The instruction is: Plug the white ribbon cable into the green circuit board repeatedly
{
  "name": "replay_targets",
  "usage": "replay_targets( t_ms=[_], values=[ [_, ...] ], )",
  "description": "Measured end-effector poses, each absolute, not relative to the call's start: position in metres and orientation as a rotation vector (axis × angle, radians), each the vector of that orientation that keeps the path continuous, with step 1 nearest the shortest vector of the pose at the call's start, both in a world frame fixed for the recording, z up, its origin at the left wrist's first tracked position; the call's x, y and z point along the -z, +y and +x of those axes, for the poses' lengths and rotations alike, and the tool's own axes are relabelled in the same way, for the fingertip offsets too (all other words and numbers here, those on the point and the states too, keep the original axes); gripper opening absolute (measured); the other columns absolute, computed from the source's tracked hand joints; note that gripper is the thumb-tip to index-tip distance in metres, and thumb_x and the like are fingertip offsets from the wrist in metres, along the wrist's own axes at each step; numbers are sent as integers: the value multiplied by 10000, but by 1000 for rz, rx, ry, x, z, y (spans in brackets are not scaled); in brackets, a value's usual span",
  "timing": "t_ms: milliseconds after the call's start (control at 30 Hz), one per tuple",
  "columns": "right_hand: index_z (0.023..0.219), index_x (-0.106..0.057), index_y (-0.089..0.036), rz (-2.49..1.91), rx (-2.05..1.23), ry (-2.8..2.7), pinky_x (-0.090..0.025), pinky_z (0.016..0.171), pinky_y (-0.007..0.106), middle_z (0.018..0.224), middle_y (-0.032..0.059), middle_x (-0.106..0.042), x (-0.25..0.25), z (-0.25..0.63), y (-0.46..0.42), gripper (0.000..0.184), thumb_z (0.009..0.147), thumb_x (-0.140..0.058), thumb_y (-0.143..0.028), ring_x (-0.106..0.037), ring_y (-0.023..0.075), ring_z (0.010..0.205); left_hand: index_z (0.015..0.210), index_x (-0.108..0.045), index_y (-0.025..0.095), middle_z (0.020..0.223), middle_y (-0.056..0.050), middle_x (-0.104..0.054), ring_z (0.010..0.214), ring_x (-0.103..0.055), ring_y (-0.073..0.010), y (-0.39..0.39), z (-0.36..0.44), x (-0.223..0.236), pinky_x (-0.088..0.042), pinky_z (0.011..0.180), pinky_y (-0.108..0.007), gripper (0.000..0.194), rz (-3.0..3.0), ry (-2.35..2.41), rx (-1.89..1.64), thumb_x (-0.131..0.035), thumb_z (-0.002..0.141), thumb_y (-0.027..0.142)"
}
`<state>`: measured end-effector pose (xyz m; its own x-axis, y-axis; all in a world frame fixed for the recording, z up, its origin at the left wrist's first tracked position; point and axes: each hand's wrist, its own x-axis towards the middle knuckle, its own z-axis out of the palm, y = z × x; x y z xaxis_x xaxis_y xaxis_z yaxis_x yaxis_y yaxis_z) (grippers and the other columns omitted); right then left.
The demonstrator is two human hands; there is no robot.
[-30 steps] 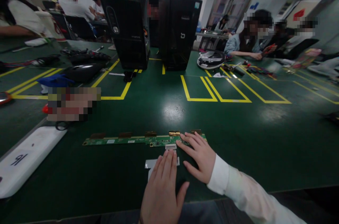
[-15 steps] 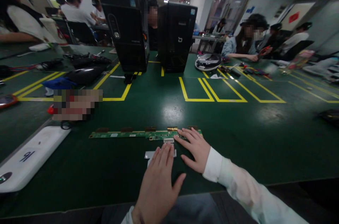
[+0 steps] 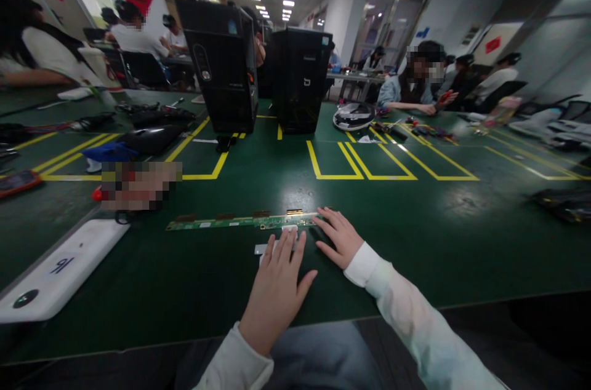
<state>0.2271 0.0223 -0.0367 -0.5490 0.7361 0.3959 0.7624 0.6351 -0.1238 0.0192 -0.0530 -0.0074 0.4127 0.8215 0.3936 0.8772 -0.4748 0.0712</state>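
A long, narrow green circuit board (image 3: 240, 222) with several copper-coloured tabs along its far edge lies flat on the green table (image 3: 194, 291). My left hand (image 3: 281, 285) is stretched out flat, its fingertips at the white connector (image 3: 290, 228) on the board's near edge. Partly hidden under those fingers is a whitish strip (image 3: 262, 249), whose kind I cannot make out. My right hand (image 3: 340, 237) lies with fingers spread over the board's right end, covering part of it. Neither hand is closed round anything.
Two black computer towers (image 3: 217, 70) (image 3: 302, 82) stand at the back. On the left lie a white marked case (image 3: 64, 267) and a blue-and-black item (image 3: 113, 153). Coiled cable (image 3: 353, 116) sits behind the yellow tape outlines (image 3: 339, 177). A person (image 3: 415, 85) sits at the far right.
The view has tilted up slightly. My left hand's fingers have spread a little at the connector, and more of its sleeve shows. The right hand stays on the board's right end.
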Motion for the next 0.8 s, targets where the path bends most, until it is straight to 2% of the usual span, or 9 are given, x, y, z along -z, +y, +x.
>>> replay_targets(
  t_ms=[67, 133, 233, 333, 400, 800],
  values=[
    [1321, -520, -144, -1179, 97, -2405, -358, 1061, 531, 1409, 169, -446, 37, 235, 25, 471, 913, -448, -369, -376, 297, 1328, 1448, -321, 152, 1464, -121, -434, 1371, -359, -277, -52, 8, 0, -299, 1115, -536, 575, -2515, -1496, 597, -400, 947, 421],
    [1263, -565, -138, -1165, 80, -2369, -413, 1026, 502, 1333, 176, -514, 35, 243, 25, 421, 928, -428, -354, -446, 283, 1270, 1434, -351, 173, 1437, -111, -471, 1349, -393, -276, -50, -10, -4, -281, 1112, -565, 524, -2473, -1548, 620, -374, 960, 395],
    [1204, -602, -154, -1168, 57, -2286, -471, 978, 457, 1216, 157, -593, 32, 253, 20, 368, 944, -405, -325, -535, 253, 1165, 1314, -514, 171, 1328, -109, -573, 1230, -522, -261, -46, -47, -4, -365, 1069, -519, 432, -2421, -1681, 608, -367, 962, 373],
    [1177, -616, -171, -1185, 54, -2223, -505, 936, 437, 1150, 136, -628, 33, 255, 8, 338, 947, -404, -300, -578, 236, 1095, 1234, -584, 144, 1213, -127, -630, 1076, -608, -256, -45, -84, 3, -476, 956, -455, 410, -2366, -1785, 606, -373, 953, 356],
    [1164, -622, -174, -1189, 57, -2218, -518, 915, 428, 1139, 131, -635, 35, 251, -2, 326, 944, -411, -287, -587, 233, 1078, 1200, -608, 143, 1177, -129, -640, 1035, -619, -257, -45, -103, 9, -509, 896, -429, 403, -2340, -1810, 620, -377, 946, 355],
    [1196, -611, -186, -1209, 22, -2291, -494, 936, 467, 1185, 139, -604, 33, 233, -21, 344, 945, -405, -299, -555, 254, 1124, 1140, -642, 149, 1175, -137, -637, 1085, -588, -259, -48, -117, 18, -478, 953, -445, 378, -2307, -1824, 737, -397, 933, 350]
  ],
)
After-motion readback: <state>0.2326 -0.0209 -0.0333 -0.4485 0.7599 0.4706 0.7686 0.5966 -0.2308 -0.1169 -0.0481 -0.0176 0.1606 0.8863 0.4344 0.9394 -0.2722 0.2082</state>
